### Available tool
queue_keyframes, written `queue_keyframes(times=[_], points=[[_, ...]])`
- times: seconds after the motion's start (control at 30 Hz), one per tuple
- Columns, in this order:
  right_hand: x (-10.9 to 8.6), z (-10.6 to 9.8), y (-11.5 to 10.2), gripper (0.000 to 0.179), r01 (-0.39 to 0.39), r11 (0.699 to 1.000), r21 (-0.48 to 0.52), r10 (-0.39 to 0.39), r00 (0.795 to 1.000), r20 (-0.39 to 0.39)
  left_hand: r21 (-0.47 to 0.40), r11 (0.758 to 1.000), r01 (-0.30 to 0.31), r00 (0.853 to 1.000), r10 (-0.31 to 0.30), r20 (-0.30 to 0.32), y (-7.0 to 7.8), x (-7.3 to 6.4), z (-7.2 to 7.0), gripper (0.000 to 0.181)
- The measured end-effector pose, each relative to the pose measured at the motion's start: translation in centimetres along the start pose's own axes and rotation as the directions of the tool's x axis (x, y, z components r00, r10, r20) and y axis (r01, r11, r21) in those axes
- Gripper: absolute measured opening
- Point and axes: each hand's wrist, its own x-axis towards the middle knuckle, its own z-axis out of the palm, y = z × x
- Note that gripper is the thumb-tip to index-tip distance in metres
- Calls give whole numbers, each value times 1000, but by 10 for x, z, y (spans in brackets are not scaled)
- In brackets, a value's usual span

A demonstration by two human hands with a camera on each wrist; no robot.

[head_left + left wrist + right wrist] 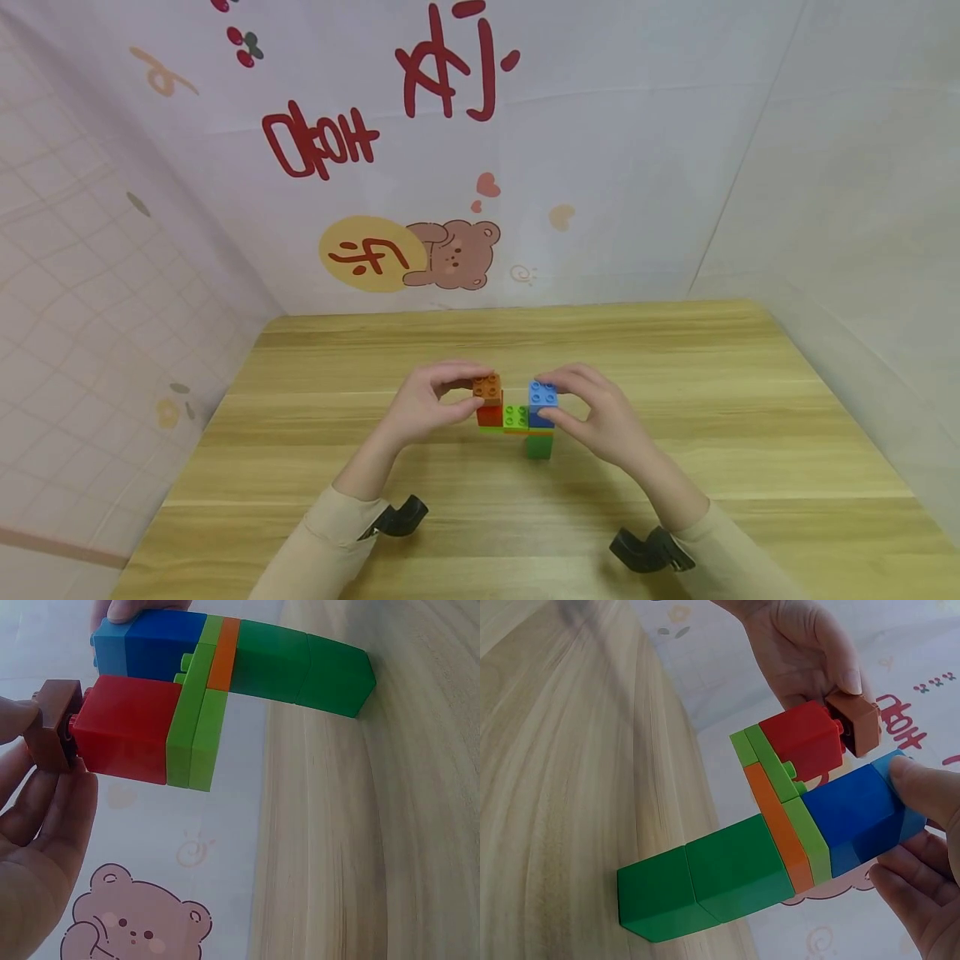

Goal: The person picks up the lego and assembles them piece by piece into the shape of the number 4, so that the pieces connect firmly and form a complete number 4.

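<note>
My left hand (427, 402) pinches a brown brick (56, 724) between thumb and fingers, tilted at the studs of the red brick (127, 727). A narrow gap shows between the two in the right wrist view. On the other side, my right hand (600, 408) grips the light blue brick (543, 392) on top of the dark blue brick (855, 817). Red and dark blue bricks stand on lime green plates (772, 761), with an orange plate (776, 825) below. Two stacked green bricks (739, 866) carry all this from the tabletop, under the blue side.
The structure stands on a wood-grain table (360, 542). Behind it hangs a white backdrop (615, 167) with red lettering and a printed bear (457, 258). Black wrist mounts (401, 517) sit at both sleeves.
</note>
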Motion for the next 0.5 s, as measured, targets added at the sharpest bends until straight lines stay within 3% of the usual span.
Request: queue_keyframes(times=[0.5], points=[[1, 1, 3, 40, -43, 999, 20, 43, 999, 7, -2, 1000, -16, 1000, 16, 26, -4, 3, 2, 35]])
